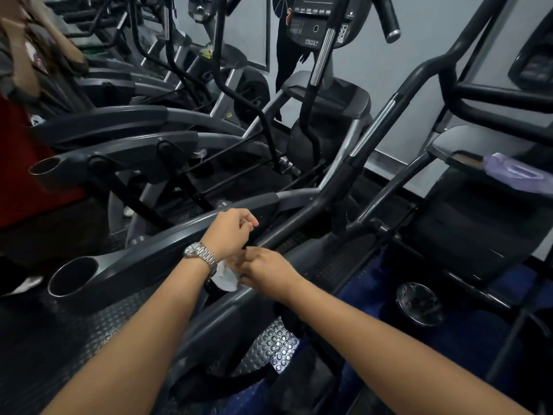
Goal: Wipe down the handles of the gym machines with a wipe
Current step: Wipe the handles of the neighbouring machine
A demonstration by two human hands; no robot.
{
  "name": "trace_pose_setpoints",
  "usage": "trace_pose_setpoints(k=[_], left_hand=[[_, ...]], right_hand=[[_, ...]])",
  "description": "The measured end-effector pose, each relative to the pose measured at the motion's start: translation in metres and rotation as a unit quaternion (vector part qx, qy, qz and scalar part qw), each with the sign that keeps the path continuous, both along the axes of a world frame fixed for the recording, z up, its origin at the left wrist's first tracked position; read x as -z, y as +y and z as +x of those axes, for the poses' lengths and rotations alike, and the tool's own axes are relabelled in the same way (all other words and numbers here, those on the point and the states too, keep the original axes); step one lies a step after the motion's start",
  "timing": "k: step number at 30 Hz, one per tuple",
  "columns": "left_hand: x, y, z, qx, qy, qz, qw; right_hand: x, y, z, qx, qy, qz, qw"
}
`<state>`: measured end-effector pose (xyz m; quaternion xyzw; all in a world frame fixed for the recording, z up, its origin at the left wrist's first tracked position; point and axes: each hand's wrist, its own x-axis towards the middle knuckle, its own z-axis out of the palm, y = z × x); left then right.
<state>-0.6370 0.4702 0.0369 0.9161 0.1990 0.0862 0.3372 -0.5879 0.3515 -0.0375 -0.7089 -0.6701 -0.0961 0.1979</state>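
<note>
Pinching wipe [226, 278] in my right hand [266, 272], frame centre; soft, light, limp, so best bunched, wrapped round handle [293, 221]. Left hand [230, 230] curled above; can't tell if gripping anything.

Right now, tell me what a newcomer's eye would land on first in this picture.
Two bare forearms meet at centre: the right hand holds a crumpled white wipe just below the left hand, at the wrist, which wears a silver watch. Next come the open round tube end of a grey machine arm at lower left, and a purple object at the right edge.
</note>
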Motion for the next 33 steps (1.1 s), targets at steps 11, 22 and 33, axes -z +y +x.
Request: trace_pose_setpoints(k=[11,22,33], left_hand=[[-0.004,0.011,-0.013,-0.011,0.014,0.001,1.000],[-0.001,0.007,-0.003,0.004,0.008,0.000,1.000],[0.013,-0.001,0.011,0.053,0.090,0.016,0.994]], right_hand=[[-0.041,-0.041,0.099,0.244,0.123,-0.125,0.954],[-0.071,-0.037,0.111,0.353,0.264,-0.047,0.896],[-0.021,-0.022,0.065,0.278,0.076,-0.067,0.955]])
